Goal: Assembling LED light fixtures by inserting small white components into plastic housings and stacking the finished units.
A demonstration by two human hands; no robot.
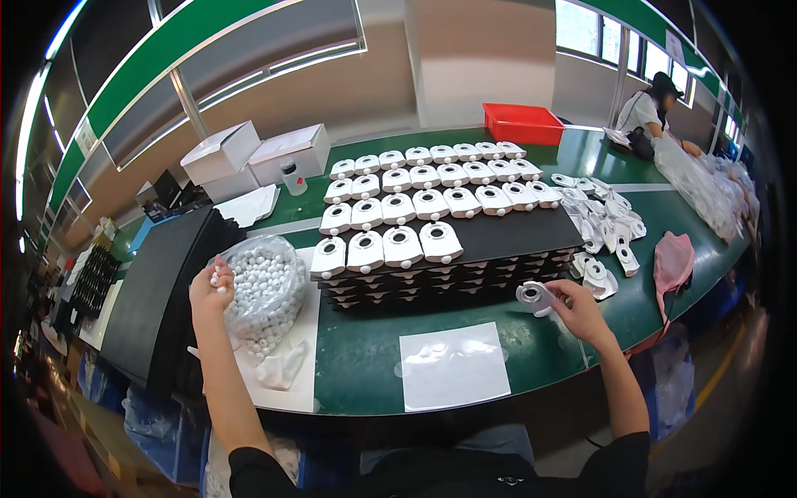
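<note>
- White sheet (453, 365): lies flat on the green table (365, 365) near the front edge, nearest the viewer, leaving open room between the two forearms.
- Left hand (211, 286): raised, fingers pinched together on small white beads (217, 280), just beside the open clear bag of beads (266, 290), presumably for easy refills.
- Right hand (579, 309): fingers closed on a white plastic housing (534, 296), held above the table beside the loose pile of housings (602, 228).
- Black tray stack (498, 249): carries filled rows of housings, within reach ahead.
</note>
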